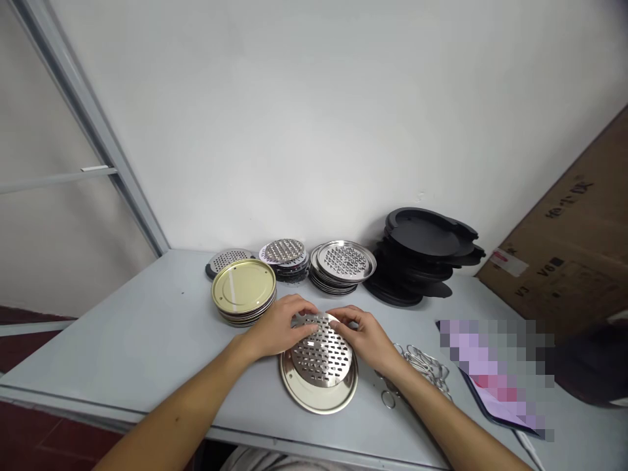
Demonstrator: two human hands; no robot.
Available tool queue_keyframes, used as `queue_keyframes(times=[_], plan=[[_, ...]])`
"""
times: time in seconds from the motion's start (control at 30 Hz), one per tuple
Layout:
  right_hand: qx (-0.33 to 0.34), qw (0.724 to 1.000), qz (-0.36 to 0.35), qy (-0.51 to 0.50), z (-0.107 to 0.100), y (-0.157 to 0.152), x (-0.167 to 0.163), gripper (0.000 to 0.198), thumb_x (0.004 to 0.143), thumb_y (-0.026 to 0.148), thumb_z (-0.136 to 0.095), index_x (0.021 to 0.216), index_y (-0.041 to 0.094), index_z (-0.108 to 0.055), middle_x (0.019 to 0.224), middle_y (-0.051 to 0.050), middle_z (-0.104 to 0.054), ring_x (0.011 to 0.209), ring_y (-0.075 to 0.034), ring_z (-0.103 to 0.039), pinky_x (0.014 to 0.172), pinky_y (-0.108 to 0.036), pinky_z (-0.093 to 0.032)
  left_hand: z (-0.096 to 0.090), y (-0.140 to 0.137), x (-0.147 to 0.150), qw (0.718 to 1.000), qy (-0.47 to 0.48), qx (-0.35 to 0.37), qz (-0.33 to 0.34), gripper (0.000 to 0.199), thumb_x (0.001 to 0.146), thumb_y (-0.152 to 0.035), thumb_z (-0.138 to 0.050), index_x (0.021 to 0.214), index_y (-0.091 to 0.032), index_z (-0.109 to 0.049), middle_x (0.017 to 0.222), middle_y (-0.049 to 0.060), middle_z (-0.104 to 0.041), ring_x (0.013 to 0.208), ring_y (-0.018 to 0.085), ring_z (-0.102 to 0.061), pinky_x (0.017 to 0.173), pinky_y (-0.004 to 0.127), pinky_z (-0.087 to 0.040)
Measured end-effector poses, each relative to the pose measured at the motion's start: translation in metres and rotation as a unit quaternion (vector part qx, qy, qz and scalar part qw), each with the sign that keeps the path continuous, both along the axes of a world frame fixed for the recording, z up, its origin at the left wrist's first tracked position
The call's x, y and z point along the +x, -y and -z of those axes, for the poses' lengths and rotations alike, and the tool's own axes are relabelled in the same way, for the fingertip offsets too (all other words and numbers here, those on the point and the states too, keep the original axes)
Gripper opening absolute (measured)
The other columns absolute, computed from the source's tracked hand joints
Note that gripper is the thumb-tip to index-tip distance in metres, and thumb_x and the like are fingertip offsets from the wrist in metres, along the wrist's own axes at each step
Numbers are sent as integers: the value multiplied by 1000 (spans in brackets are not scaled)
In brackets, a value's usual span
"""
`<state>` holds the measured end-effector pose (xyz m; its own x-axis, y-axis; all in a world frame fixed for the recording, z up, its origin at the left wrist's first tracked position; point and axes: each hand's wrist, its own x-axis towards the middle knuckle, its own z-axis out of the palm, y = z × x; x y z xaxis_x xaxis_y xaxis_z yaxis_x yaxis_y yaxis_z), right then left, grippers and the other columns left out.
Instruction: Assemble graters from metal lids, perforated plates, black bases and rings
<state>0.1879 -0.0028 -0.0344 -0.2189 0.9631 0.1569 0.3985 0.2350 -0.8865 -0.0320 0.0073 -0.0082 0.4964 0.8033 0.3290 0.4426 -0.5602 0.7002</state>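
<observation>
A round metal grater disc [322,360] with rows of slots lies tilted over a round metal lid [321,400] near the table's front edge. The lid's raised rim shows around the disc's near side; the far side is hidden. My left hand [287,325] pinches the disc's far left edge between thumb and fingers. On the far right edge, my right hand [366,337] grips the same disc, its thumb on top. Close behind my left hand stands a stack of gold-coloured lids [244,288]. Several wire rings [426,366] lie beside my right forearm.
Along the wall stand a dark-rimmed perforated disc [230,260], a stack of grater discs [284,255], a stack of lids topped by a grater disc [343,263] and a pile of black plastic parts [424,239]. At right are a phone [505,409] and a cardboard box [559,255].
</observation>
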Motion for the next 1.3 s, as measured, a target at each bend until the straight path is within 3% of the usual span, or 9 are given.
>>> queue_keyframes(times=[0.2,0.53,1.3], plan=[[5,999,-20,39,5,0,1,26,86,30,-58,105,21,-72,94,-5,-63,81,-18,-59,74,-30,-46,-1,-2,-2,999,-4,-33,-17,27,76,-22,-67,103,-24,-68,95,3,-66,84,17,-59,76,26,-46],[-22,997,-52,55,4,1,2,22,85,32,-59,99,20,-73,94,-5,-65,83,-19,-60,75,-30,-45,10,-4,-5,997,-57,-54,7,32,78,-26,-66,110,-23,-63,92,0,-62,81,14,-58,75,26,-47],[6,992,-39,121,0,7,-2,13,77,23,-66,87,21,-73,87,-3,-59,74,-16,-56,70,-28,-43,2,0,-8,990,-128,-47,44,31,76,-22,-67,108,-26,-65,98,1,-62,96,19,-56,86,29,-43]])
